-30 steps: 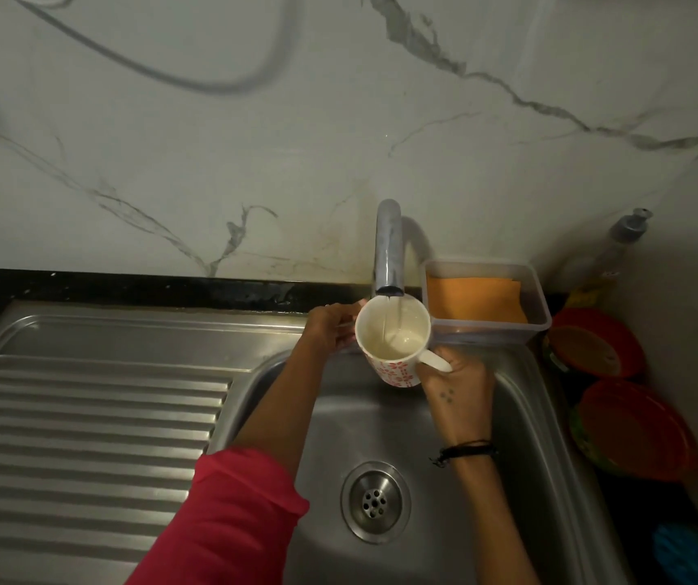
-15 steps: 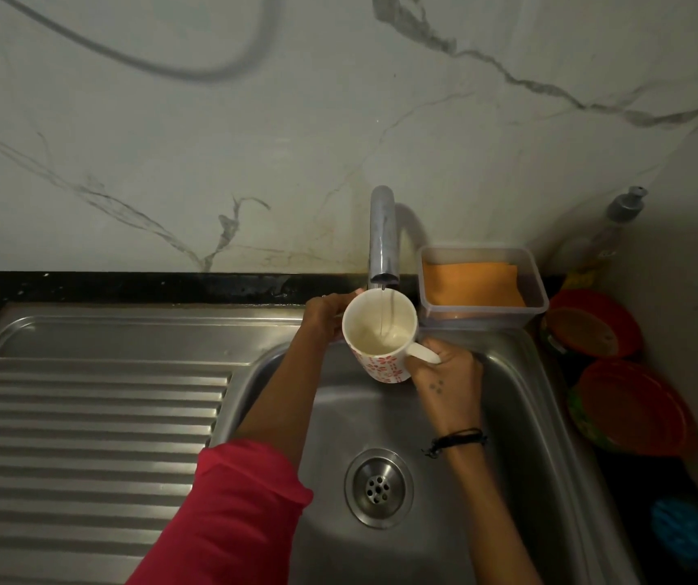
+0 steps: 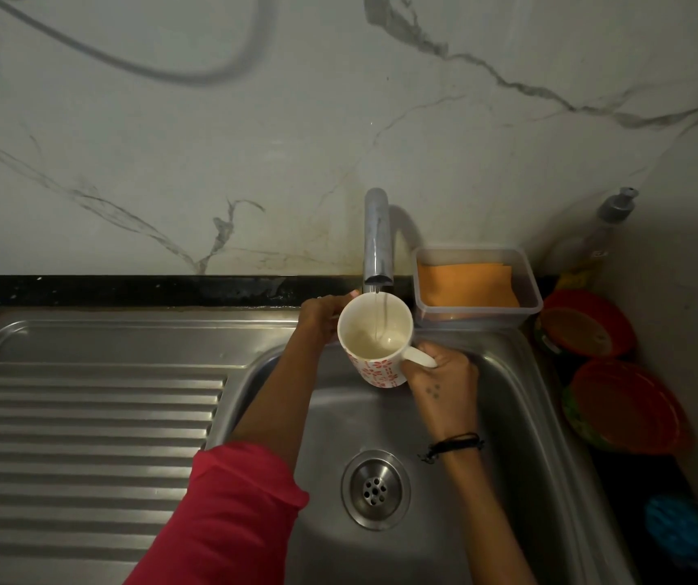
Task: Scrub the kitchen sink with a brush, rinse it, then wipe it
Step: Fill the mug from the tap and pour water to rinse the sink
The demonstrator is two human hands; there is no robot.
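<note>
The left arm is wearing a red sleeve (image 3: 233,513), its rolled, rounded cuff sitting well back from the grip and leaving the forearm bare up to the left hand (image 3: 319,316); the cloth is looking plain and unpatterned, creasing softly at the cuff. The right arm is showing no sleeve; a thin black cord bracelet (image 3: 455,445) is circling the wrist just behind the right hand (image 3: 444,382), a loose knotted end trailing at its inner side; a small cluster of dark dots (image 3: 434,390) is marking the back of that hand, close behind the gripping fingers.
</note>
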